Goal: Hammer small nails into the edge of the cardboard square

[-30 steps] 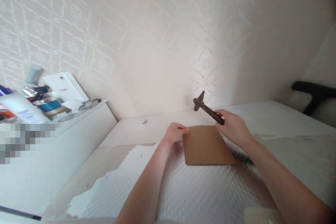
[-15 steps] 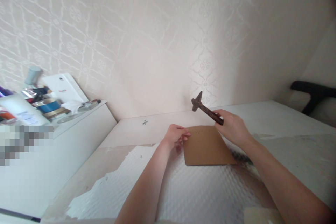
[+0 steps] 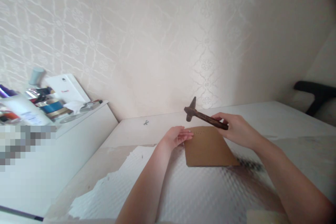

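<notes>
My right hand [image 3: 237, 131] is closed round the wooden handle of a hammer [image 3: 207, 118]. Its dark rusty head hangs to the left, above the far edge of a brown cardboard piece [image 3: 210, 150]. Small dark marks run in a row near that edge. At the cardboard's far left corner, my left hand [image 3: 180, 135] pinches what looks like a small nail [image 3: 189, 131]; only a bright tip shows at the fingertips. The hammer head is apart from both the fingers and the cardboard.
Under the cardboard lies bubble wrap [image 3: 202, 192] on a worn white table [image 3: 136, 131]. Small metal pieces [image 3: 146, 123], likely nails, lie near the wall. A white cabinet [image 3: 86, 133] at left bears a white box [image 3: 67, 87], bottles and tape. A black chair part [image 3: 313, 91] shows at right.
The hammer head has moved left and lower, nearer my left hand. My left fingers have straightened and reach a little further over the cardboard. The view has shifted slightly.
</notes>
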The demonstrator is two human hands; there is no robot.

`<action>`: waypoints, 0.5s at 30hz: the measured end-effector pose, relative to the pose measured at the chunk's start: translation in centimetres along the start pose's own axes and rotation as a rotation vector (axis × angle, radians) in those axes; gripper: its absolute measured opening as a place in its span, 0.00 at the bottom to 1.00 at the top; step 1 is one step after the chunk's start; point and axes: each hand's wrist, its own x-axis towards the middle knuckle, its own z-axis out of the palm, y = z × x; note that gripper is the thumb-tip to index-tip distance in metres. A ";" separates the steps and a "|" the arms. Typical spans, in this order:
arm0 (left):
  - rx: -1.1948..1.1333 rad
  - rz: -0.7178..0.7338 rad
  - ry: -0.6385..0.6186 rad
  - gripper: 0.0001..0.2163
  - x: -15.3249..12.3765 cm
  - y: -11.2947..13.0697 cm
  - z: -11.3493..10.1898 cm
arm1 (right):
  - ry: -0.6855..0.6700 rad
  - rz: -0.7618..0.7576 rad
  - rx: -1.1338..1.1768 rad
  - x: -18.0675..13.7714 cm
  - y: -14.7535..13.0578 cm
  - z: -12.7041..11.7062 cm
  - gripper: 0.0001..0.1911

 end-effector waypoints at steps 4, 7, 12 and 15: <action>-0.081 -0.080 -0.008 0.18 -0.7 0.7 0.2 | -0.086 0.007 0.024 -0.1 0.3 -0.4 0.13; -0.099 -0.103 -0.007 0.21 -0.9 1.0 0.3 | -0.085 0.000 0.023 -0.1 0.4 -0.4 0.12; -0.103 -0.103 -0.015 0.23 -0.9 1.0 0.2 | -0.117 0.002 0.069 -0.1 0.3 -0.3 0.12; -0.101 -0.108 -0.002 0.24 -0.9 1.0 0.3 | -0.162 0.010 0.055 -0.1 0.3 -0.2 0.13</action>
